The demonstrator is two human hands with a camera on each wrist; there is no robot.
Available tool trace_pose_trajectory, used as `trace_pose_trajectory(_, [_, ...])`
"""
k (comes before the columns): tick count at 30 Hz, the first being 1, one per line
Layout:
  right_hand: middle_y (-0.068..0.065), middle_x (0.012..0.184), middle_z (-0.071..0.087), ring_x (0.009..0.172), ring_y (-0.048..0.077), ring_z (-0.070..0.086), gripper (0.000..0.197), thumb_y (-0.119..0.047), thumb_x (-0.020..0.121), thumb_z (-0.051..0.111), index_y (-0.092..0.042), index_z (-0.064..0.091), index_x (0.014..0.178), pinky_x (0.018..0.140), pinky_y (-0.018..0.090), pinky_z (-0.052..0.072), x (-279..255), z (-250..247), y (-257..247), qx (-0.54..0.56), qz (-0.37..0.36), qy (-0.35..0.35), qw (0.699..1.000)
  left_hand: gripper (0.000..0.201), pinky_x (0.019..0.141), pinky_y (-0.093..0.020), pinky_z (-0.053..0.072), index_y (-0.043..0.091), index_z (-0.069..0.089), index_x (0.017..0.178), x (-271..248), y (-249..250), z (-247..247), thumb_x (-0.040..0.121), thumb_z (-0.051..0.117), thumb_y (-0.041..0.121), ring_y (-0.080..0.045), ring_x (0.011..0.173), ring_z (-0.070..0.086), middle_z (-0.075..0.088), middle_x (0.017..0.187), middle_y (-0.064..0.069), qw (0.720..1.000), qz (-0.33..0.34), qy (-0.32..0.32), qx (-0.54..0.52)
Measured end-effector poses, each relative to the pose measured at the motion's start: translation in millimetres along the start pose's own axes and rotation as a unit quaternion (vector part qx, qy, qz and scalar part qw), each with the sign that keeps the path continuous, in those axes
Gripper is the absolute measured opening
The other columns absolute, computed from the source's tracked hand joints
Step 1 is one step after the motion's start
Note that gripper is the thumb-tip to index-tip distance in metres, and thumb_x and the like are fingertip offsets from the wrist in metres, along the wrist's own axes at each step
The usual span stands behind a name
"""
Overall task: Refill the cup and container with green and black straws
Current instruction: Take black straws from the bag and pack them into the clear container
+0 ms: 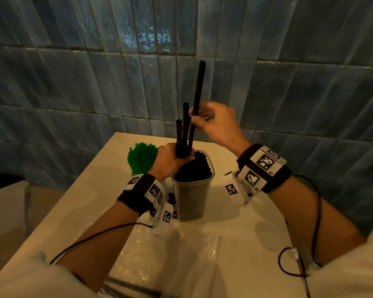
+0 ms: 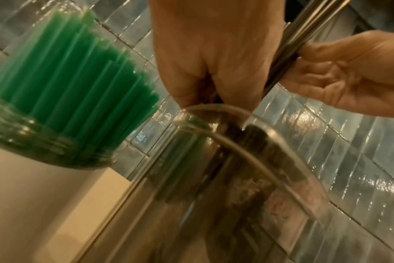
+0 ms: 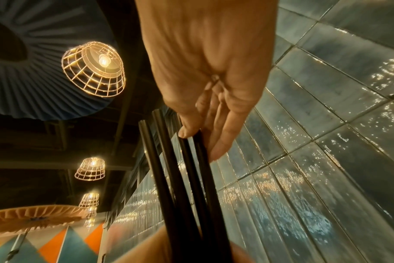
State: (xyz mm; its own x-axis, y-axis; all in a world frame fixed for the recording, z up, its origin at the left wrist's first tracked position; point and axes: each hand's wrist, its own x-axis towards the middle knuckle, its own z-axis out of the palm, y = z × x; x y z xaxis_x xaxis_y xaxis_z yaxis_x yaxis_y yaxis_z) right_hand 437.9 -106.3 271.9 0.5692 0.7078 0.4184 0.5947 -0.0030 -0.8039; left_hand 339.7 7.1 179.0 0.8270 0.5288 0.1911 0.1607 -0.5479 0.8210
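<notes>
A clear plastic cup packed with black straws stands mid-table; its rim fills the left wrist view. My left hand grips a small bunch of black straws upright just above the cup's left rim. My right hand pinches one taller black straw from that bunch, thumb and fingers on it; the right wrist view shows the same black straws under my fingertips. Behind the left hand a clear container holds green straws, also large in the left wrist view as green straws.
The white table ends at a blue tiled wall close behind. Crinkled clear plastic wrapping lies on the near side of the table. A drop to the floor lies off the table's left edge.
</notes>
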Motion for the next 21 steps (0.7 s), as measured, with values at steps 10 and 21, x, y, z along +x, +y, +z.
trace_pose_trajectory(10, [-0.005,0.091,0.066,0.094,0.015,0.066,0.011,-0.018,0.084,0.068,-0.018,0.063,0.093,0.087,0.042,0.055,4.0,-1.4,14.7,-0.001,0.028,0.037,0.999,0.044,0.086,-0.022,0.043,0.009,0.055,0.116,-4.9,6.7,3.4,0.077,0.074,0.019,-0.011,0.097,0.055,0.063,0.113,-0.007,0.996,0.01,0.054,0.071])
trace_pose_trajectory(21, [0.006,0.117,0.063,0.11,0.019,0.059,0.032,-0.015,0.086,0.066,-0.013,0.057,0.117,0.1,0.037,0.046,-10.8,11.4,42.3,-0.107,0.102,-0.125,0.981,0.036,0.077,-0.013,0.044,0.012,0.059,0.113,-13.3,4.6,0.0,0.084,0.067,0.032,-0.009,0.09,0.063,0.069,0.103,-0.003,0.987,0.062,0.123,0.088])
